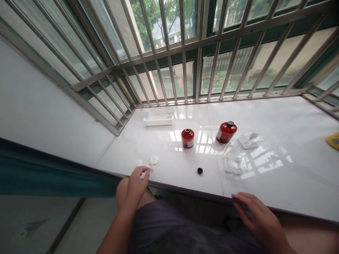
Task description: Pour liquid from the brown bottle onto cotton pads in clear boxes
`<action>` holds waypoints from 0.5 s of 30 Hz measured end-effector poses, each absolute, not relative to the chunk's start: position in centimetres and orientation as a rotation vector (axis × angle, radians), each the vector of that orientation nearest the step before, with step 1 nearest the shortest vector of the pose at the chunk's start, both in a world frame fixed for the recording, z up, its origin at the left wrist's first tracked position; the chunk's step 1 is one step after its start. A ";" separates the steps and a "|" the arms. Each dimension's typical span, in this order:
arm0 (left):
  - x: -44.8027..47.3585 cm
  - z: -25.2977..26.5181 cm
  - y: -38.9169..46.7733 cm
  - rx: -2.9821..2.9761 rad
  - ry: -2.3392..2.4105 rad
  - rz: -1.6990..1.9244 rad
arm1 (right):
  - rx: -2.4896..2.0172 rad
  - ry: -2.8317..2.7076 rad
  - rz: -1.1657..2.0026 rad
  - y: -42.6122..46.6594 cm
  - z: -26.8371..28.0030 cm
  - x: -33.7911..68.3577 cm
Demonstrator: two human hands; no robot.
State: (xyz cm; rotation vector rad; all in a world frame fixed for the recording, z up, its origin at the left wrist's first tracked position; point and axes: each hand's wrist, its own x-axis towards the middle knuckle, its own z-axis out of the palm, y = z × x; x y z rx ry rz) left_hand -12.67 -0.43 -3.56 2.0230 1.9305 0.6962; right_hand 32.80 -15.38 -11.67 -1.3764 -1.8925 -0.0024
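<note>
Your left hand (135, 185) hangs at the near edge of the white counter (278, 176), its fingers (144, 171) drawn together in a light pinch, thumb meeting the fingertips; whether they actually grip anything is hard to tell, since the view is small there, but they sit right at the counter's rim, just below a small white cotton ball (139, 163). A larger cotton ball (154, 160) lies just beside it, a little farther in. Your right hand (255, 213) rests at the counter's front edge well to the right, fingers (242, 199) loosely spread and gently curled, palm down, holding nothing, with the fingertips touching or almost touching the rim. Between your hands, on the counter, a small black cap (200, 170) lies alone. Behind it stands an open red bottle (188, 138), upright, and to its right a capped red bottle (226, 132), which leans in the picture. Near the capped one lie a clear plastic packet (250, 138) and a clear dish (234, 164). A white basket (159, 118) sits far back by the window bars (182, 53).
</note>
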 end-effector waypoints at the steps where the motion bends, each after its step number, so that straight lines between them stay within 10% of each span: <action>1: -13.0 -3.4 0.1 2.032 1.957 0.642 | -1.364 -1.902 0.019 -15.2 -11.5 32.1; 15: -11.4 -3.3 12.7 1.973 2.051 -0.045 | -1.398 -1.986 0.085 -17.4 -10.3 29.7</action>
